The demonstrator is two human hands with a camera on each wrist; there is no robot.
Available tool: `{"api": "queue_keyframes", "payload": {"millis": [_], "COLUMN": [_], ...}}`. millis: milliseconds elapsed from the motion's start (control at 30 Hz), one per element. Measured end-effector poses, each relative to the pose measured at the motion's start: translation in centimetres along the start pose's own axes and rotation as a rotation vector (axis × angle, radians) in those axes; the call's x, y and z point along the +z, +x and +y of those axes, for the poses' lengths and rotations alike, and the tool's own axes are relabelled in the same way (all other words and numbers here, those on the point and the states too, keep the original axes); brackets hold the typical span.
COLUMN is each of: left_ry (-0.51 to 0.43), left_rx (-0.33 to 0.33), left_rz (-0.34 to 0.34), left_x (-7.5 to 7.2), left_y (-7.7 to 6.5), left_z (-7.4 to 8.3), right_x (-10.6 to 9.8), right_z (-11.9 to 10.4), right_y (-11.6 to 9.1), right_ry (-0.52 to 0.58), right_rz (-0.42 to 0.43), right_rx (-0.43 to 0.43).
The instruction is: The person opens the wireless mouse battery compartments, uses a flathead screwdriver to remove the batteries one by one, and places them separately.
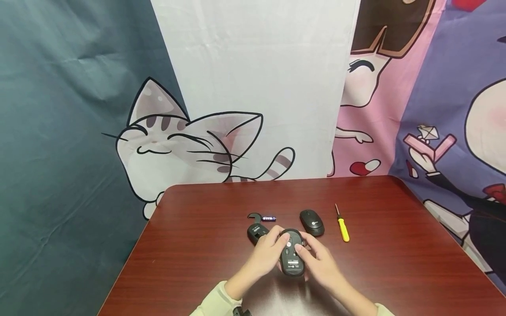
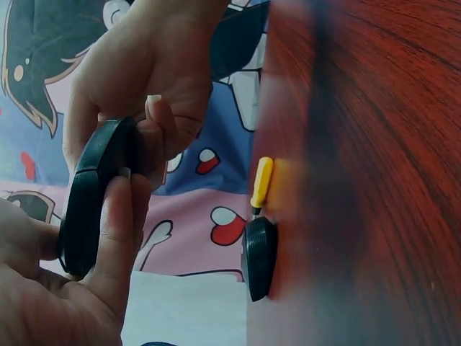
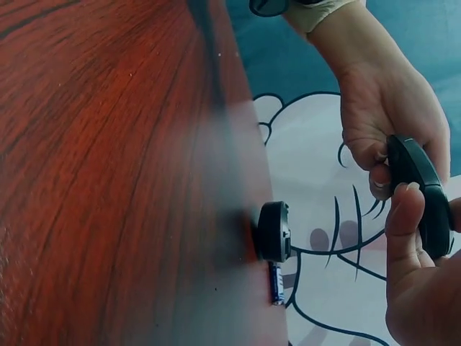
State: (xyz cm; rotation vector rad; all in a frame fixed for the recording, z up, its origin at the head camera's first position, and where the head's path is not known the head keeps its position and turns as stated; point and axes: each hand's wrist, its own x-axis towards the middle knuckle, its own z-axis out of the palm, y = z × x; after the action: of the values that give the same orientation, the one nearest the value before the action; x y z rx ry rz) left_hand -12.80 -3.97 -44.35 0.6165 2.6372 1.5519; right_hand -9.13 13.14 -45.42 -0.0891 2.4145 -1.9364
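Head view: on the red-brown table (image 1: 189,245), a black mouse (image 1: 312,222) sits with its buttoned top up and a pale logo showing; it serves as the landmark. Nearer the person than this mouse and to its left, a second mouse (image 1: 292,259) is held underside up, its printed label toward the person. The left hand (image 1: 266,254) grips one side of it, thumb on the underside; the right hand (image 1: 322,265) grips the other side, its thumb also pressed on the underside. Both wrist views show the held mouse raised off the table.

Farther left of the landmark mouse, a third mouse (image 1: 253,231) lies underside up with an open recess, partly hidden by the left hand. Also left of the landmark, a battery (image 1: 269,218) lies beside a dark curved piece (image 1: 258,217); whether that piece touches the third mouse I cannot tell. Just right of the landmark, a screwdriver (image 1: 343,229) lies with its yellow handle toward the person.
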Motion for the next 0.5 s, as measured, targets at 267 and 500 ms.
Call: {"api": "queue_keyframes", "payload": {"millis": [267,500], "left_ry": [-0.181,-0.381], "left_rx": [-0.086,-0.150], "left_rz": [-0.043,-0.093], "left_x": [0.15,0.15], "left_y": [-0.07,-0.61], "left_z": [0.25,0.17], "right_x": [-0.35,-0.75], "right_z": [-0.32,-0.39], "right_y": [0.06,0.37], "right_ry": [0.049,0.049], "right_rz": [0.041,0.019], "right_rx": [0.015,0.053]}}
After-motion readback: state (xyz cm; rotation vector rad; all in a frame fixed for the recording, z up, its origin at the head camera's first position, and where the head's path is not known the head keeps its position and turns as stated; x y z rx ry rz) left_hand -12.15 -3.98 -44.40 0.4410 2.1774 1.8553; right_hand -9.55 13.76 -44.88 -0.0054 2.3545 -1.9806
